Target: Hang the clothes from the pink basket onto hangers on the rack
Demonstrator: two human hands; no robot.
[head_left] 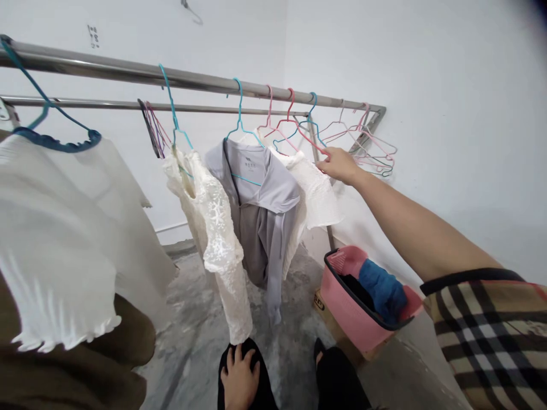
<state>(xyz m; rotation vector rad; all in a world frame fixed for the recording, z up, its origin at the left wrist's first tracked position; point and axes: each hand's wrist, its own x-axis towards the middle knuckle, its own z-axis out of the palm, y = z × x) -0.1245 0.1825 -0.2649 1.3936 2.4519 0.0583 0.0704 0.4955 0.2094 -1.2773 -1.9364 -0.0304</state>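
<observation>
My right hand (339, 165) reaches up to the rail and pinches the end of a red hanger (291, 105), which hooks over the metal bar. Just left of it, a white textured short-sleeved top (318, 193) hangs from a pink hanger (269, 114). A grey collared garment (273, 182) on a turquoise hanger (240, 111) partly covers that top. Down at the bottom, my left hand (240, 378) lies on my black-clothed knee with its fingers spread, holding nothing. Close above it is the hem of a white lace garment (222, 245).
A metal rail (128, 69) crosses the view, with a blue hanger (314, 105) and several more hangers at its right end. A white garment (55, 210) hangs at left. On the floor, a pink basket (354, 313) contains blue cloth (384, 290) and dark cloth, standing on a cardboard box (331, 322).
</observation>
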